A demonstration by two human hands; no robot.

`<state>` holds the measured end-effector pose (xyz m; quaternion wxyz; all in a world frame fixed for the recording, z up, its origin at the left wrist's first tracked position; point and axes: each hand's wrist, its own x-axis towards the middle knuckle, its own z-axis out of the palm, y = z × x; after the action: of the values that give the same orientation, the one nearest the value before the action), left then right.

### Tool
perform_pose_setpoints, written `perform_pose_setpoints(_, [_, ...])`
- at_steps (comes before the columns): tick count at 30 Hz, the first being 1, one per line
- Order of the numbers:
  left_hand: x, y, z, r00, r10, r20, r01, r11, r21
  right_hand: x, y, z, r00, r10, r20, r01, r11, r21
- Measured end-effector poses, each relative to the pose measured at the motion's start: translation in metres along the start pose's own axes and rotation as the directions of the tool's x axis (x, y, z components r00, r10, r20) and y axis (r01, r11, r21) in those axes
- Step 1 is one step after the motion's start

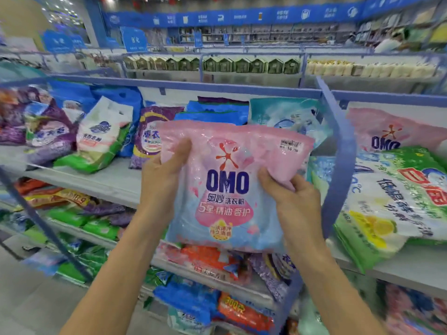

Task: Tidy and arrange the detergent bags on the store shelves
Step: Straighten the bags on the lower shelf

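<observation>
The fingers of the left grip (162, 175) and the right grip (297, 201) pass behind the pink OMO bag (229, 189) and are hidden — only thumbs show on its front. Both forearms (116, 274) are cut off by the bottom edge. The bag covers most of the packs (217, 110) behind it. Its price sticker (291, 146) has a top line too blurred to read. A blue upright (338, 153) hides the left edge of the green-and-white bag (391, 201), which covers the lower part of a second pink bag (387, 134). The far shelves (242, 64) and overhead signs (242, 16) are smeared — their lettering is illegible.
</observation>
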<state>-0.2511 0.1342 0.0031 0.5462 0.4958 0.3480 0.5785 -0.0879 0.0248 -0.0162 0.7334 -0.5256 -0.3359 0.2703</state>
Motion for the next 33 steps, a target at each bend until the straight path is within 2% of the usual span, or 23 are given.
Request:
perform_pose_setpoints(3, [0.035,0.009,0.006,0.993,-0.053,0.105,0.055,0.998,-0.021,0.022,-0.014,0.018,0.995,-0.068,-0.068,0.065,0.997,-0.049])
perform_pose_setpoints(6, [0.066,0.005,0.018,0.981,-0.076,0.180,0.076,0.997,0.004,0.049,-0.015,0.025,0.990,-0.069,-0.126,0.053,0.990,-0.127])
perform_pose_setpoints(11, [0.095,-0.034,0.037,0.956,-0.204,0.209,0.182,0.976,0.121,0.073,0.022,0.020,0.963,-0.003,-0.268,-0.076,0.956,-0.285])
perform_pose_setpoints(14, [0.103,-0.053,0.042,0.965,-0.217,0.149,0.192,0.967,0.167,0.072,0.037,0.015,0.955,0.001,-0.298,-0.099,0.945,-0.313])
perform_pose_setpoints(16, [0.103,-0.055,0.044,0.972,-0.190,0.135,0.159,0.964,0.214,0.070,0.039,0.013,0.958,-0.008,-0.286,-0.095,0.934,-0.345])
perform_pose_setpoints(19, [0.094,-0.053,0.043,0.988,-0.077,0.138,0.038,0.963,0.266,0.059,0.037,0.009,0.968,-0.013,-0.251,-0.101,0.895,-0.435])
perform_pose_setpoints(23, [0.076,-0.058,0.032,0.985,0.009,0.172,-0.075,0.923,0.378,0.036,0.036,0.001,0.985,-0.007,-0.172,-0.085,0.848,-0.524])
perform_pose_setpoints(27, [0.050,-0.066,0.016,0.978,0.037,0.203,-0.136,0.854,0.501,0.007,0.040,-0.011,0.989,0.086,-0.122,-0.139,0.829,-0.541])
perform_pose_setpoints(30, [0.027,-0.065,0.009,0.974,0.064,0.219,-0.179,0.809,0.560,-0.012,0.041,-0.017,0.996,0.068,-0.051,-0.085,0.780,-0.620])
perform_pose_setpoints(33, [-0.003,-0.064,0.006,0.979,0.027,0.201,-0.152,0.754,0.639,-0.031,0.038,-0.032,0.995,0.100,-0.008,-0.082,0.755,-0.651])
